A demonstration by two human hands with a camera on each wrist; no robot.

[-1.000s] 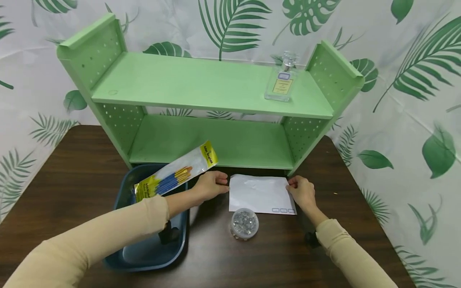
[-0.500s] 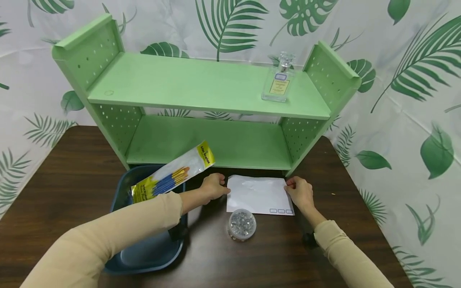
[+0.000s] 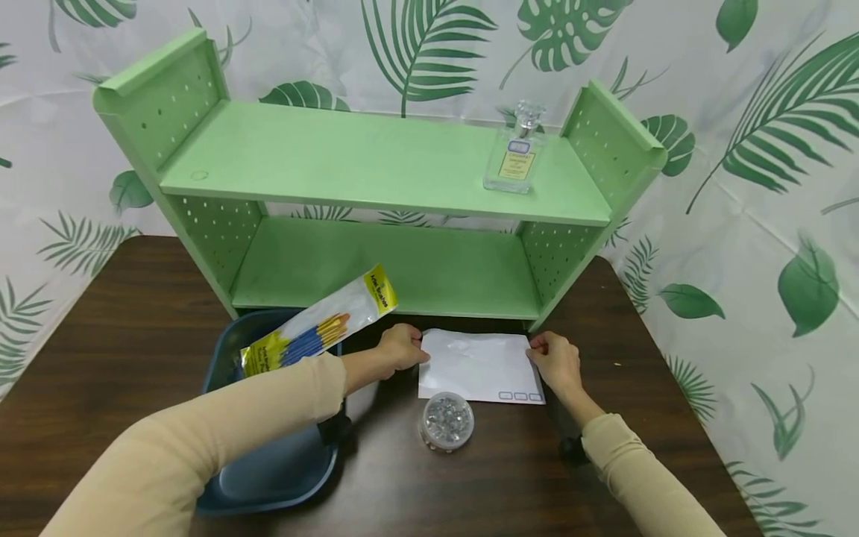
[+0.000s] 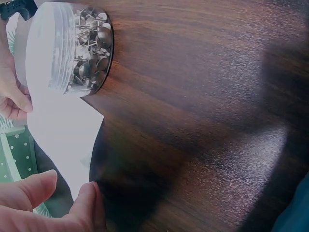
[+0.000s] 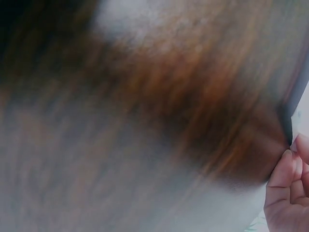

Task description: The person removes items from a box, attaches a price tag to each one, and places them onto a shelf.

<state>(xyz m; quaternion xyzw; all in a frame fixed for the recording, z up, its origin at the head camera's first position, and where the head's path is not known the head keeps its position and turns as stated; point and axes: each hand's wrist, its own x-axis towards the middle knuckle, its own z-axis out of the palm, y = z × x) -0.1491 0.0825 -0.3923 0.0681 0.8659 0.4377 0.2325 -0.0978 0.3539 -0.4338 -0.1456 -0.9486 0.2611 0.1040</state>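
A white envelope (image 3: 478, 367) with small printed boxes along one edge lies on the dark table before the shelf. My left hand (image 3: 401, 347) is at its left edge; in the left wrist view, the paper runs between the thumb (image 4: 86, 208) and a finger. At the opposite edge, my right hand (image 3: 558, 364) pinches the paper between thumb and fingertips. A round clear tub of metal thumbtacks (image 3: 447, 422) stands at the envelope's near edge, overlapping it in the head view. The right wrist view is mostly blurred, with my right hand (image 5: 289, 186) at its edge.
A green two-tier shelf (image 3: 382, 160) stands behind, with a glass perfume bottle (image 3: 511, 160) on its upper board. Left of the envelope sits a blue tray (image 3: 268, 477). A packet of artist brushes (image 3: 315, 328) leans across the tray's far end, beyond my left forearm.
My left fingers have drawn closer together at the envelope's left edge. The right hand keeps its hold. The whole head view has shifted slightly left.
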